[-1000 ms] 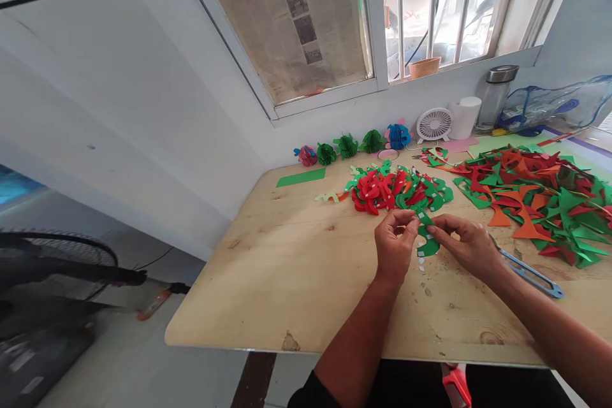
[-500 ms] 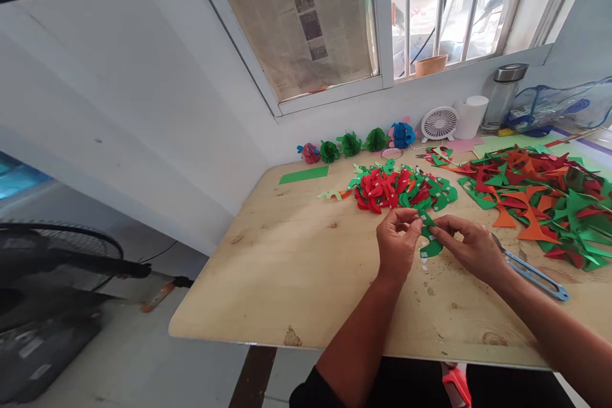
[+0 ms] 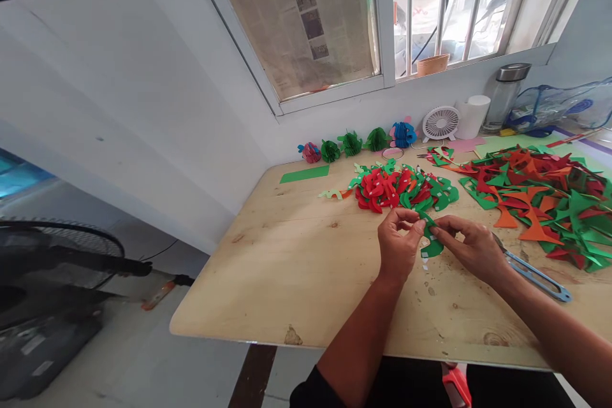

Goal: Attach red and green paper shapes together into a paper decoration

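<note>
Between my two hands is a curved green paper cutout point(image 3: 434, 247) with small white patches on it. My left hand point(image 3: 400, 243) pinches its upper left edge between thumb and fingers. From the other side my right hand point(image 3: 471, 247) is closed on its right edge. Just beyond my hands lies a heap of red and green paper cutouts point(image 3: 389, 190), many with white patches. Small white scraps point(image 3: 425, 264) lie on the table under the held piece. Close to my right wrist rests a blue-handled utility knife point(image 3: 538, 275).
On the right of the wooden table point(image 3: 268, 268) spreads a large pile of red, orange and green paper offcuts point(image 3: 535, 201). Folded paper figures point(image 3: 351, 143) line the wall. A small white fan point(image 3: 440, 123) and a glass bottle point(image 3: 504, 99) stand at the back.
Both hands stay nearly in place on the green cutout. Its upper part appears slightly turned between the fingers. The view has shifted very little.
</note>
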A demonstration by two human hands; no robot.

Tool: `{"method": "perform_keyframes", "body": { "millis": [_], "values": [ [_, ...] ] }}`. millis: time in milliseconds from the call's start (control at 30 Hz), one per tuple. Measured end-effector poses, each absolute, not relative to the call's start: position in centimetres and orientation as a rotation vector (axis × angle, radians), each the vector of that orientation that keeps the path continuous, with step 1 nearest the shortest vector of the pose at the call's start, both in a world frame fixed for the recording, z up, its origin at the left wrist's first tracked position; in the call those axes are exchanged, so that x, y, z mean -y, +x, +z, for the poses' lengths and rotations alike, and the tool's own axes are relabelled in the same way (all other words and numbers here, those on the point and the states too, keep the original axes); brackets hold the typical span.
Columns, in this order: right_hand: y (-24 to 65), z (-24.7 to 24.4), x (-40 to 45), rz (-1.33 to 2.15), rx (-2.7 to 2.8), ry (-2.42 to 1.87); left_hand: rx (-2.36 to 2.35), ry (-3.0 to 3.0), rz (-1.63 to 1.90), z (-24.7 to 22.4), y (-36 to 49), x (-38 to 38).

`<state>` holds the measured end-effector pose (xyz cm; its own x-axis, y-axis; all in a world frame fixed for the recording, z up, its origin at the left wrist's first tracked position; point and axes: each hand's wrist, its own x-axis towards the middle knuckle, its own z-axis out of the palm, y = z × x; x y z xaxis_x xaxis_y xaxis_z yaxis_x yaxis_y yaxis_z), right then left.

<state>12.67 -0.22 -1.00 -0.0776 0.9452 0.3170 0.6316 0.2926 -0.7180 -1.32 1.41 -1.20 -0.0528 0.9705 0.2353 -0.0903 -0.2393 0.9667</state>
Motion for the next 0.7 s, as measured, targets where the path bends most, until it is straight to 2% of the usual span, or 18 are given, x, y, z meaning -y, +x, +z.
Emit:
{"method": "perform_keyframes", "body": {
  "millis": [500,700],
  "values": [
    [12.49,-1.01,0.25,0.589,1.793,-1.402,-1.214,1.520,1.520,-0.62,-1.62,-0.78],
    [12.52,-0.87,0.17,0.624,1.764,-1.427,-1.137,1.426,1.496,-0.95,-1.51,-1.09]
  ]
}}
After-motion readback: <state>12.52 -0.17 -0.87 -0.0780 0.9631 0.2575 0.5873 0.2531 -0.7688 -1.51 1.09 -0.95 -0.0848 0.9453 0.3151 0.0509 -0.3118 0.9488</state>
